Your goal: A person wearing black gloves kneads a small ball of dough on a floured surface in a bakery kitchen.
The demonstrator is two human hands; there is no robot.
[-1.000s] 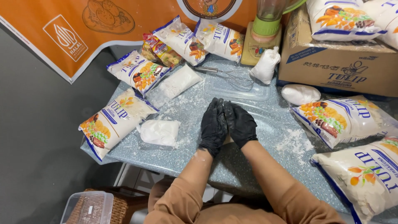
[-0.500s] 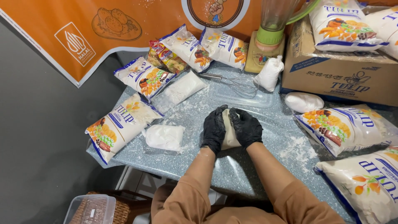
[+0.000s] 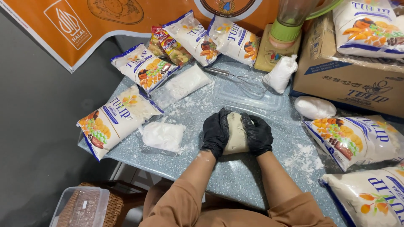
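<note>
On table [image 3: 248, 176], L hand [image 3: 215, 133] & R hand [image 3: 257, 133] fingers gripping dough [image 3: 236, 134], clear bag [image 3: 163, 136] w/ prob. flour

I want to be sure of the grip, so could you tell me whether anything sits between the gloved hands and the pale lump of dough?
Nothing visible: the black-gloved left hand and right hand press directly on the pale dough lump.

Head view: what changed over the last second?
The left hand and right hand, earlier pressed palm to palm, have parted and now cup a pale dough lump on the table, fingers curled around it. Flour bags and whisk stayed put.
</note>
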